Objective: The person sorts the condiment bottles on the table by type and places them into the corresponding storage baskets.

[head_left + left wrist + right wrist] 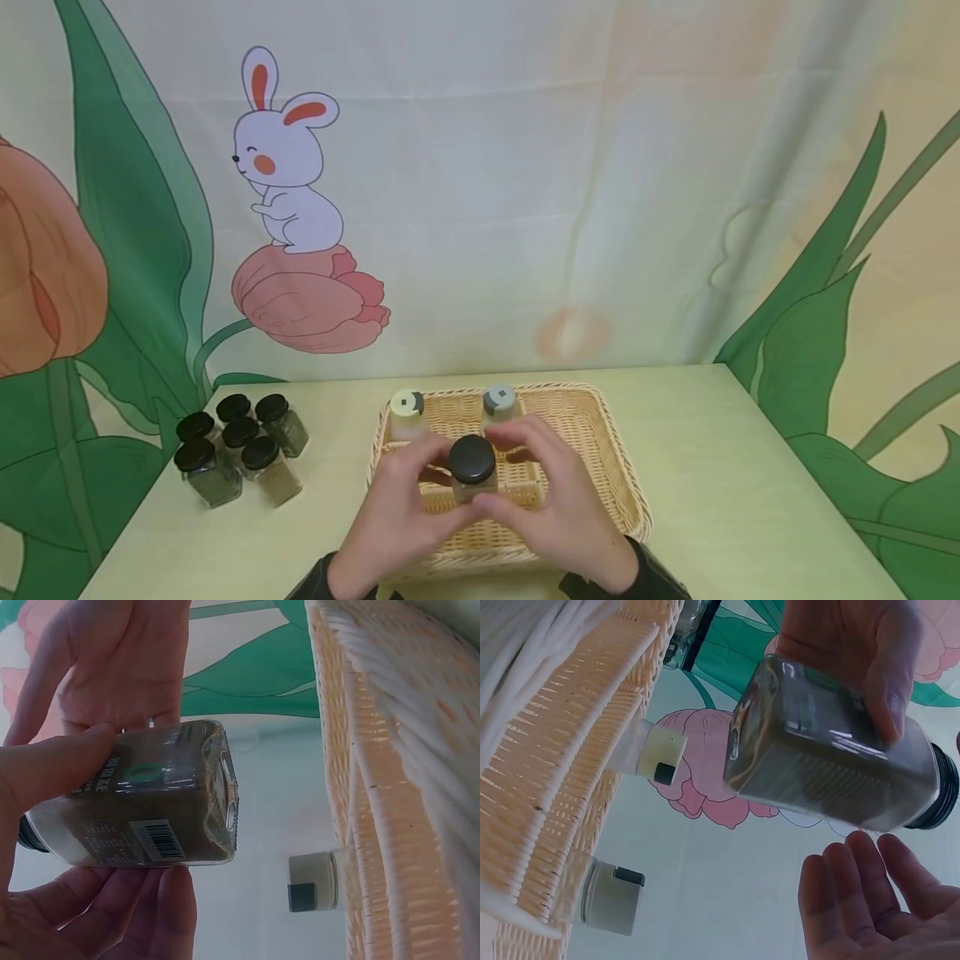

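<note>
The left hand grasps a square, clear, black-lidded jar above a tan wicker basket; the right hand, fingers relaxed, cups beside it, contact unclear. In the basket, a yellow-capped bottle stands at 11 o'clock, a grey-capped bottle at 12; 6 black-lidded jars cluster at 9.

The held jar bears a barcode and white print too blurred to read.

Looks bright and diffuse in the head view. Turns dim and hazy in both wrist views; glints off the jar at nine o'clock, left wrist; blurs the basket rim at ten o'clock, right wrist.
</note>
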A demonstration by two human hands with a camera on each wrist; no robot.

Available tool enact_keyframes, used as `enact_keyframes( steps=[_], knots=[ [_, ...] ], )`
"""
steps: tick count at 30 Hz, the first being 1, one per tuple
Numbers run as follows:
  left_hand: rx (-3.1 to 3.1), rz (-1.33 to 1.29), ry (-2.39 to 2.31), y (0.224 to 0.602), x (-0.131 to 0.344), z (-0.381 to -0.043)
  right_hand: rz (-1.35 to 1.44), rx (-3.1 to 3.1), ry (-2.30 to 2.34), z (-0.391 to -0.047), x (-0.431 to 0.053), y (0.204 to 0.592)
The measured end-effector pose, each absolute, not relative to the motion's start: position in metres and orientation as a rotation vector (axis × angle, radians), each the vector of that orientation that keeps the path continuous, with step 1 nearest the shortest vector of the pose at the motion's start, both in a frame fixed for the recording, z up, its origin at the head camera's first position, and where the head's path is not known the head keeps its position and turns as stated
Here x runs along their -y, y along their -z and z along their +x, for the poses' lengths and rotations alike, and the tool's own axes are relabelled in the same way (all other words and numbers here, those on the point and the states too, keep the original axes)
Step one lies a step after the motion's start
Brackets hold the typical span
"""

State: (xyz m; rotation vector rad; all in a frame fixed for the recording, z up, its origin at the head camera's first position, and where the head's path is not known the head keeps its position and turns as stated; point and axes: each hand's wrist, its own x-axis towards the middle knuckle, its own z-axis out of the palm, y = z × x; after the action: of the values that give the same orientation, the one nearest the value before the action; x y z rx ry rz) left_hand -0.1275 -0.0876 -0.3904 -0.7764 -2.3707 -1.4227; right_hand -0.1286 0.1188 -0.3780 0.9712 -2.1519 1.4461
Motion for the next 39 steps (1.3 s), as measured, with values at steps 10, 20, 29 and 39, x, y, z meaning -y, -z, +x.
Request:
enact_keyframes(
  steps=[10, 20, 29, 39],
  knots=[
    [2.35, -0.856, 1.4, 0.394, 0.081, -0.128, 0.977, 2.086, -1.401, -0.126, -0.115, 0.38],
    [2.34, -0.896, 1.411, 0.399, 0.08, -0.129, 0.94, 2.083, -1.398, -0.125, -0.112, 0.385],
    [2.33, -0.928, 1.39, 0.403, 0.078, -0.129, 0.916, 2.098, -1.39, -0.122, -0.112, 0.384],
    [2.323, -0.932, 1.364, 0.406, 0.077, -0.129, 0.898, 2.097, -1.428, -0.121, -0.11, 0.384]
  ],
)
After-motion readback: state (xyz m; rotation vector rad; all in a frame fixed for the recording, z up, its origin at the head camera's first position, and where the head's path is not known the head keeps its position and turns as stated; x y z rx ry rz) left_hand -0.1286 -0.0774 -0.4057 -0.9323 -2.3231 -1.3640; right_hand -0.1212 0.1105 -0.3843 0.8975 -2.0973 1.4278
